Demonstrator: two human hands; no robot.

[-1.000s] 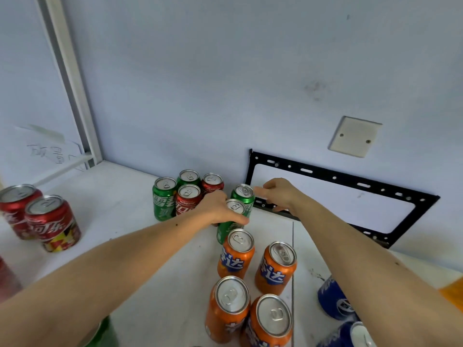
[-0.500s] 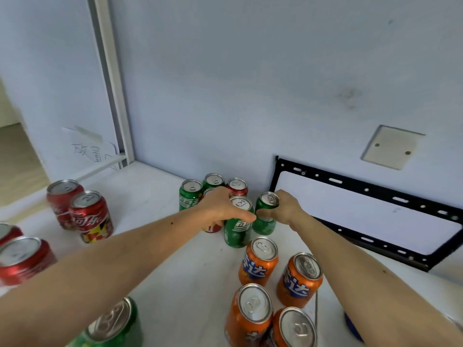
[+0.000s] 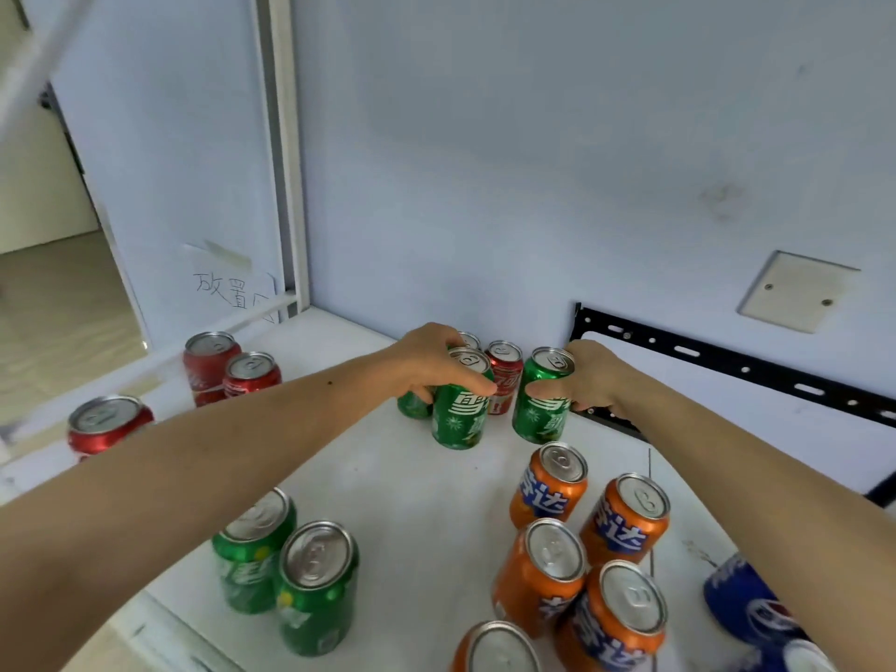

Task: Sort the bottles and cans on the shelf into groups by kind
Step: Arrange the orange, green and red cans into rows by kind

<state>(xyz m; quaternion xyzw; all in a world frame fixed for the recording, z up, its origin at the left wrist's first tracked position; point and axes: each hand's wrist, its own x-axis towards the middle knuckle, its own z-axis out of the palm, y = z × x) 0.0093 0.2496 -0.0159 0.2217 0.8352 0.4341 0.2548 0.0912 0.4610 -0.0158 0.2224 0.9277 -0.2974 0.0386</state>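
My left hand (image 3: 426,361) grips the top of a green can (image 3: 458,414) on the white shelf (image 3: 407,497). A little to the right, my right hand (image 3: 589,380) holds a second green can (image 3: 538,409). Between and behind them stands a red can (image 3: 504,375), with another green can (image 3: 414,405) partly hidden under my left hand. Two more green cans (image 3: 286,569) stand at the front left. Several orange cans (image 3: 582,540) cluster at the front right.
Three red cans (image 3: 228,371) stand along the left edge of the shelf. Blue cans (image 3: 746,603) lie at the far right under my right arm. A black metal bracket (image 3: 727,366) leans on the back wall. A white post (image 3: 286,152) rises at the back left corner.
Both hands have drawn their green cans toward me and apart, away from the group at the wall. The camera view has swung left, bringing more red and green cans into sight.
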